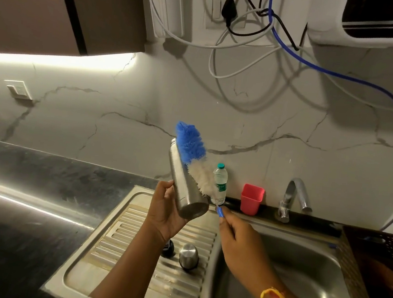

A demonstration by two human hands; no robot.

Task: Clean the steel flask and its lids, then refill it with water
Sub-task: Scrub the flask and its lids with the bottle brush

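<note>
No legible text anywhere.

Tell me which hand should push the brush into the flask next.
Right. The right hand pinches the brush by its blue handle, with the bristles lying against the flask near its mouth. The left hand grips that flask near its base, steadying it.

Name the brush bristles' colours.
Blue tip half, white below, on the fluffy bottle brush; head view.

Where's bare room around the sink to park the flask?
Free: drainboard ribs left of the black lid and steel cap; dark counter beyond that; sink basin between right hand and brown basket. Crowded: back ledge, where water bottle, red cup and tap line up.
</note>
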